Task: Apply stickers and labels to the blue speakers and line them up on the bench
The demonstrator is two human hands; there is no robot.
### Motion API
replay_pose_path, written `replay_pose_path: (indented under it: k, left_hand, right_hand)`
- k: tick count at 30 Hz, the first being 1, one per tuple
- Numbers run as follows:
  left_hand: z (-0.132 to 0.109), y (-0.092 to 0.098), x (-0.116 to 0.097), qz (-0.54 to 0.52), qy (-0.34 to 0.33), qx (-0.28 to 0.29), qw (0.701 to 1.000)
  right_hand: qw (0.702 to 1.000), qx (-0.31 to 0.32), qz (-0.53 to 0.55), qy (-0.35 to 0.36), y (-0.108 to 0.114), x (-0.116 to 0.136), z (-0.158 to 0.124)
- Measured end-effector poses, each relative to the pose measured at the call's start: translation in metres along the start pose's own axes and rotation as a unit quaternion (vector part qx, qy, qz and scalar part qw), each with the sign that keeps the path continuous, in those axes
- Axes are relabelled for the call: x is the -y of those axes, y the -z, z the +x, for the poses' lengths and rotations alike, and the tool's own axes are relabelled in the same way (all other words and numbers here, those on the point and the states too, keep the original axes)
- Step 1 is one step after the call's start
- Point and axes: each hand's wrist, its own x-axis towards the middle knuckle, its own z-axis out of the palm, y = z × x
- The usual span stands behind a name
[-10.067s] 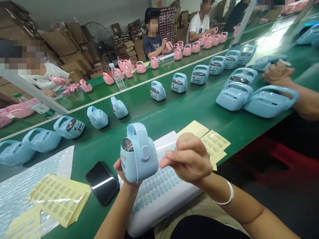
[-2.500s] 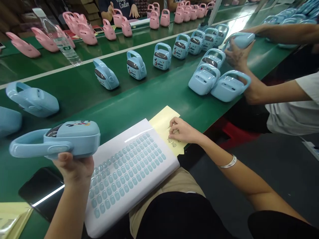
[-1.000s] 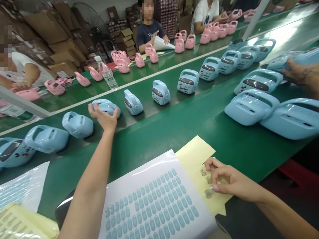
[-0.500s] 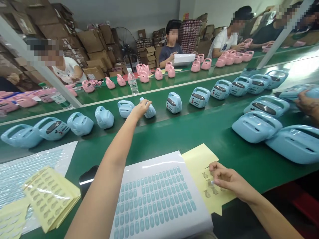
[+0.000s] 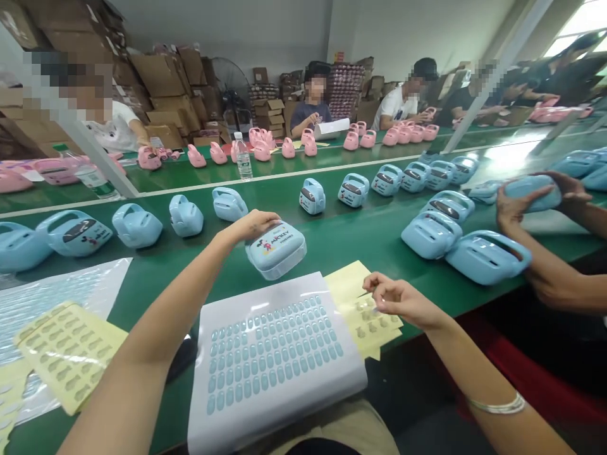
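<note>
My left hand point(image 5: 258, 224) grips the top of a blue case point(image 5: 277, 249) with a mouse picture and lettering, lifted in front of the row of blue cases. White backing with rows of small pale-blue oval stickers point(image 5: 272, 347) lies below it, near my lap. Over the yellow sticker sheets point(image 5: 351, 278), to the right, my right hand point(image 5: 398, 300) has its thumb and fingertips pinched together; a small clear piece seems to be at the fingertips, too small to make out.
Blue cases point(image 5: 358, 189) stand in a row across the green table point(image 5: 351, 243), with more at the right beside a person's hands point(image 5: 516, 202) holding one. Yellow sheets point(image 5: 66, 354) lie at left. Beyond a bottle point(image 5: 243, 158) are pink cases point(image 5: 262, 150) and several seated people.
My left hand has lifted a blue case out of the row and brought it nearer, its printed side now showing. The view has shifted; a person's hands at right now hold a blue case.
</note>
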Motion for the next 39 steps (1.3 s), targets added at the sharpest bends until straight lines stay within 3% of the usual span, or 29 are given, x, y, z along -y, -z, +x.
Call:
replay_pose_path:
  k: [6, 11, 22, 31, 34, 39]
  left_hand:
    - [-0.034, -0.014, -0.039, -0.173, -0.023, 0.110, 0.978]
    - [-0.039, -0.012, -0.066, -0.238, -0.039, 0.140, 0.960]
    - [-0.039, -0.005, -0.093, -0.265, -0.043, 0.151, 0.952]
    - [-0.040, -0.005, -0.098, -0.267, -0.030, 0.157, 0.950]
    - [-0.040, -0.006, -0.097, -0.266, -0.032, 0.162, 0.950]
    - [-0.040, -0.009, -0.095, -0.252, -0.026, 0.167, 0.953]
  right_hand:
    - [0.974, 0.019, -0.041, 0.221, -0.036, 0.082, 0.011]
    - [0.967, 0.033, -0.047, 0.250, -0.059, 0.111, 0.029]
    - [0.964, -0.002, -0.057, 0.259, -0.065, 0.113, 0.028]
    - [0.947, -0.056, -0.112, 0.296, -0.068, 0.106, 0.030]
    - [0.928, -0.085, -0.140, 0.335, -0.072, 0.103, 0.030]
    - [0.872, -0.146, -0.208, 0.417, -0.084, 0.098, 0.026]
